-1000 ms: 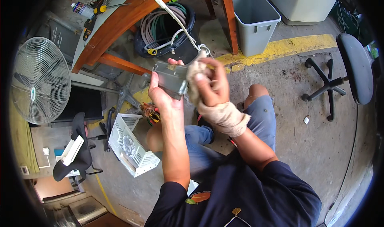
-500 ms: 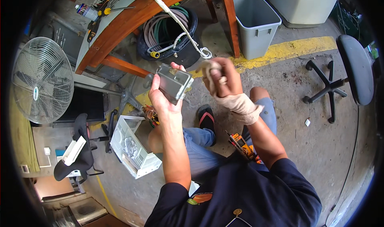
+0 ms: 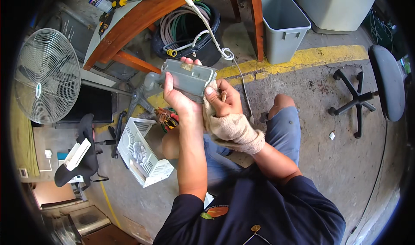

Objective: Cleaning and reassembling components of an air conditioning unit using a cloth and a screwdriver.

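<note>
A grey, see-through plastic box point(image 3: 183, 78) with a rounded spout-like part at its left end rests in my left hand point(image 3: 181, 101). The fingers and thumb of that hand are wrapped round the box from below and from the side. My right hand point(image 3: 225, 101) grips a beige cloth point(image 3: 231, 130), which also drapes over the back of the hand and the wrist. Part of this cloth lies against the right end of the box, with the right thumb pressed on it there. What lies behind the box is hidden.
A white vented plastic housing point(image 3: 161, 172) stands on the floor at left, near hand tools point(image 3: 166, 119). Beyond my hands are a tub with coiled hoses point(image 3: 166, 34), a wooden table point(image 3: 129, 22) and a grey bin point(image 3: 283, 44). A fan point(image 3: 47, 78) and an office chair point(image 3: 386, 83) flank me.
My right hand has come left and down with the cloth, from apart to touching the box's right end. The box in my left hand has turned to lie more level.
</note>
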{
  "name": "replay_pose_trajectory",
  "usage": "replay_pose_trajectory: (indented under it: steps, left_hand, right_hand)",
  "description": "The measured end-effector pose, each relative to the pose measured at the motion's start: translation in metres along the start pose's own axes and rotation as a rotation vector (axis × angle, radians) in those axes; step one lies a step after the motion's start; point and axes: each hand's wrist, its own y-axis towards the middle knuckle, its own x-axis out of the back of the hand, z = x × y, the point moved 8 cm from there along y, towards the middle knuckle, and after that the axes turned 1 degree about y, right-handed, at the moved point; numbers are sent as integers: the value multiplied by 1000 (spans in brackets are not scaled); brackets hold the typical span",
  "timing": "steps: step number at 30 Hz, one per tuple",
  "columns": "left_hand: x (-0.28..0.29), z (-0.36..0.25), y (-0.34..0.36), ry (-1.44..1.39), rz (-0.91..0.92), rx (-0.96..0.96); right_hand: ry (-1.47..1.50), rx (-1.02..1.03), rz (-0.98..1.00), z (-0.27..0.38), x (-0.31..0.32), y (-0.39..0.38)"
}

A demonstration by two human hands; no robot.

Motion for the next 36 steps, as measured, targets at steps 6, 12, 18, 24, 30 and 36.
replay_pose_trajectory:
  steps: [6, 12, 18, 24, 30, 36]
  left_hand:
    - [-9, -4, -8, -4, 77, 38]
    - [-1, -2, -1, 54, -21, -20]
    - [4, 2, -2, 52, -65, -31]
    - [1, -7, -6, 153, -214, -146]
    - [-6, -6, -9, 125, -193, -186]
    - [6, -6, -4, 98, -112, -109]
  right_hand:
    - [-229, 114, 224, 12, 27, 17]
    - [431, -65, -44, 4, 12, 0]
    - [-297, 70, -6, 6, 0, 5]
    - [-426, 153, -324, -3, 42, 26]
    - [-160, 236, -387, 18, 47, 25]
    - [-395, 293, 11, 18, 8, -14]
